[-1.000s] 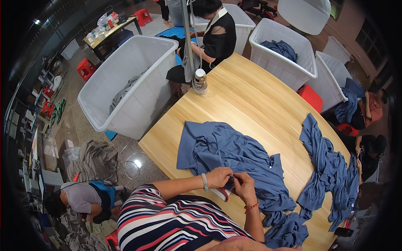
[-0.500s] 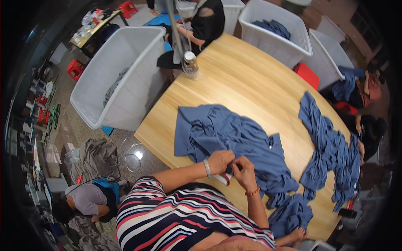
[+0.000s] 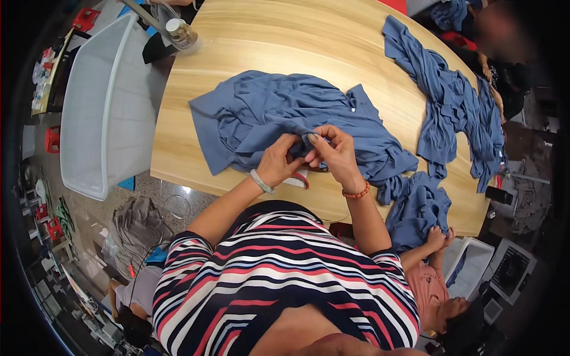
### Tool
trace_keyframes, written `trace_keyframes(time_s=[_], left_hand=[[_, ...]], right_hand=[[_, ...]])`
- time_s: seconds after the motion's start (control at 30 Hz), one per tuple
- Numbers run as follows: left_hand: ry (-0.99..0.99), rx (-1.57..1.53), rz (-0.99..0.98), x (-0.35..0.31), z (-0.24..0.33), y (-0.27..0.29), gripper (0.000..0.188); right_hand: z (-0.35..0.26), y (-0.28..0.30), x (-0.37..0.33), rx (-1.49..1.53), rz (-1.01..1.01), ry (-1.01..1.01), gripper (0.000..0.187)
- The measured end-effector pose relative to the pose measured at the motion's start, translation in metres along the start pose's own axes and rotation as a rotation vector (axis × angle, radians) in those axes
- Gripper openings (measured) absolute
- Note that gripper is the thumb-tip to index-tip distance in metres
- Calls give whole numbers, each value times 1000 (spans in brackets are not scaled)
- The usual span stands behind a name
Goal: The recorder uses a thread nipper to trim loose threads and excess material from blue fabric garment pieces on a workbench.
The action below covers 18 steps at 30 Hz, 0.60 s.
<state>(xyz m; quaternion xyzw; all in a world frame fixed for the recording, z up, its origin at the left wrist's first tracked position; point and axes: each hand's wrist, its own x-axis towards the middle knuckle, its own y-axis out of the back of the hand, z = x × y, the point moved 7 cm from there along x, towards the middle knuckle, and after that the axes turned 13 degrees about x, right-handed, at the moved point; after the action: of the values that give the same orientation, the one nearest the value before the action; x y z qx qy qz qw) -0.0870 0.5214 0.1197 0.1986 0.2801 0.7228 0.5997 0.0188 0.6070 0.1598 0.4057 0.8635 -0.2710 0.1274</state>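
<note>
A blue garment (image 3: 267, 107) of thin knit cloth lies spread and rumpled on the light wooden table (image 3: 285, 35). At its near edge my left hand (image 3: 279, 160) is closed on a fold of the cloth. Close beside it, my right hand (image 3: 335, 153) pinches the same edge, thumb uppermost and fingertips almost meeting the left ones. Whether the fingers also hold something small is hidden. A small red and white object (image 3: 304, 180) shows in part below my hands; its kind cannot be made out.
More blue garments lie along the table's right side (image 3: 442, 95) and near right corner (image 3: 418, 207), where a co-worker's hands (image 3: 439, 238) touch one. A jar (image 3: 181, 34) stands by a metal pole at the far left. A large white bin (image 3: 89, 113) stands beyond the left edge.
My view has tipped down and shifted, so the table sits higher in it. My right hand has turned to show its thumb on top; both hands stay at the garment's near edge.
</note>
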Motion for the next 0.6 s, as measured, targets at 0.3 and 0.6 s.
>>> trace_keyframes(time_s=[0.3, 0.6], left_hand=[[-287, 378, 441, 5, 31, 12, 46], [84, -422, -257, -5, 0, 5, 18]], right_hand=[[-10, -3, -4, 97, -7, 37, 18], [-16, 20, 10, 183, 109, 204, 15]])
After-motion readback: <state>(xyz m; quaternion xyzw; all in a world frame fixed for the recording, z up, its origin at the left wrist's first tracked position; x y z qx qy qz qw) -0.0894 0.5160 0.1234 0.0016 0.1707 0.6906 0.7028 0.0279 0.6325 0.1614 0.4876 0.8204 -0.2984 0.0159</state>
